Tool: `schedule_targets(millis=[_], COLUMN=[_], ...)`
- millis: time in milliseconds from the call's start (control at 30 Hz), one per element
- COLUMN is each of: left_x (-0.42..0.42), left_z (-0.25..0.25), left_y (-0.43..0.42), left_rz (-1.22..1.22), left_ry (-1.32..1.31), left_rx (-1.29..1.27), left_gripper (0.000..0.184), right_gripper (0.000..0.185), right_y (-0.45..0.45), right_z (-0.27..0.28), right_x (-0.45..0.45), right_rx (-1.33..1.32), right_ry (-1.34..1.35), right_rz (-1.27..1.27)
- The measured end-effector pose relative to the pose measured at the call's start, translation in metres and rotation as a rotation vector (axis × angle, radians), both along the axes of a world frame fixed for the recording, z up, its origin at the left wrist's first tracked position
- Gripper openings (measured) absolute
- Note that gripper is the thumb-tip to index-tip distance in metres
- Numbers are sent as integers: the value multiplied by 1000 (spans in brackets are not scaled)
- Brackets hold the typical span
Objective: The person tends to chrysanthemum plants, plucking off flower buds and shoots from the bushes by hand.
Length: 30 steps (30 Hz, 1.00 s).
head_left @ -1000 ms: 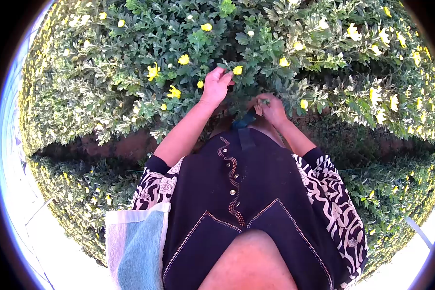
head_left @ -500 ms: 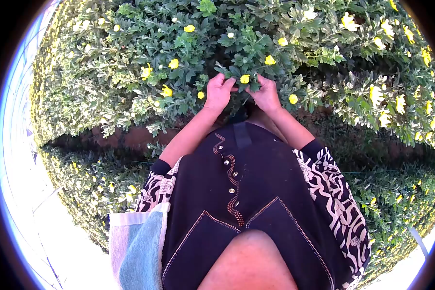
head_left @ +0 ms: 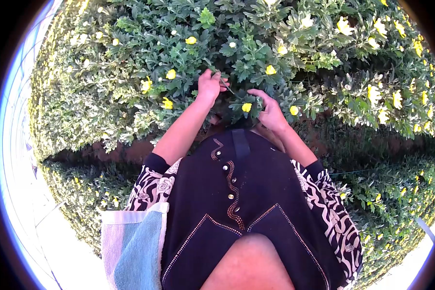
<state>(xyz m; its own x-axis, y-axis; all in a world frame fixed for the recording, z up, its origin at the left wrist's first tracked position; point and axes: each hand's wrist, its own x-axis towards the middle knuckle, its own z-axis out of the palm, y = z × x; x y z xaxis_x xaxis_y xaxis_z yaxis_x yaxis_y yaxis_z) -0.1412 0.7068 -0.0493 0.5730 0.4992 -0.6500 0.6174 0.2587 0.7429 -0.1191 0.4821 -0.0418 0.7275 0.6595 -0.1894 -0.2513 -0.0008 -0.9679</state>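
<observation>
"If that's the yellow flower (head_left: 247,107), what flanks it?"

"Left hand (head_left: 209,89), to its upper left, pinches a green stem (head_left: 228,88); right hand (head_left: 272,114), just right of it, half-curled, I can't tell on what."

a long strip of brown, shadowed soil (head_left: 113,152) is seen exposed — above it in view, the soil is covered by dense, green, lobed-leaf plants (head_left: 249,53) dotted with small yellow flowers (head_left: 271,70); below, it is hidden by a second leafy green row (head_left: 389,205).
</observation>
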Motion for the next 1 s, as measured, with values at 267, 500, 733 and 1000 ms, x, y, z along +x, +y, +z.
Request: schedule_targets(millis=[267,500,733,1000], left_x=[-44,-46,-14,96], left_z=[33,39,40,56], left_y=[-33,-16,13,48], left_rz=[-687,-978,-465,-54], left_ry=[-348,-333,-429,-273], left_rx=[339,681,338,783], left_gripper=[15,23,29,62], right_gripper=[32,12,11,14], right_y=[17,26,-14,-120], right_z=[-3,13,80,115], right_x=[10,12,6,14], right_rx=[42,-9,-117,-687], right_ry=[214,-1,-208,-447], right_rz=[-90,29,-301,-135])
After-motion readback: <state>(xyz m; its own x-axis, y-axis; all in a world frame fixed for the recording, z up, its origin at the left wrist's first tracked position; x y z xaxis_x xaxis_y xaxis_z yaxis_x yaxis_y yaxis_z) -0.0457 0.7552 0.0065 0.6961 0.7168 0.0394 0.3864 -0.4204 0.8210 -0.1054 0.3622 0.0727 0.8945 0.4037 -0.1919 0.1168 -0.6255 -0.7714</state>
